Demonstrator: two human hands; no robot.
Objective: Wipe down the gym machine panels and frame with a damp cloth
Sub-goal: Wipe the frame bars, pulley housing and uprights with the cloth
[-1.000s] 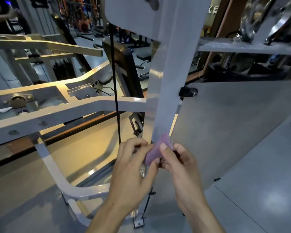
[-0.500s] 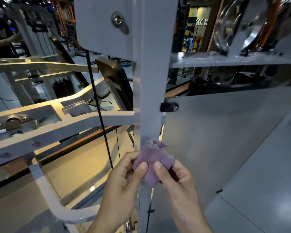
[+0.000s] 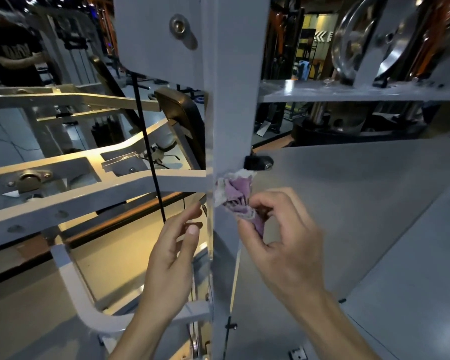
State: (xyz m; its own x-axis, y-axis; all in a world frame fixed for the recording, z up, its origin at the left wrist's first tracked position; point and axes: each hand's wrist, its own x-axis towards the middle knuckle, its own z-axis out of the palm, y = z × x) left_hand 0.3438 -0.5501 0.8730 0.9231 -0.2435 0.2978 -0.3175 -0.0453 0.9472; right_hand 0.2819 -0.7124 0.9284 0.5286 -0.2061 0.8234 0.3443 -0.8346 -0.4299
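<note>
Head view, now vs. 0.5 s ago: the cloth was held by both hands then; it is now pinched by the right hand alone, between thumb and fingertips. The left hand has been let go of it and is spread open w/ nothing in it, just left of the upright post, fingertips near the post's left edge. The purple cloth has been lifted up the post since then and is bunched against the post's front face, just below the black knob on the post's right edge.

Judged meaning for the task: regripping seems done, and one-handed wiping of the frame post looks to be in hand; the task appears far from finished, since much frame and panel is left.

Relative to the hands, the cloth lies above and left of the right palm, and up and to the right of the left hand, w/ the post between. Further out, the grey side panel spreads right of the post, the horizontal frame arm left, and the black cable hangs beyond the left hand.
</note>
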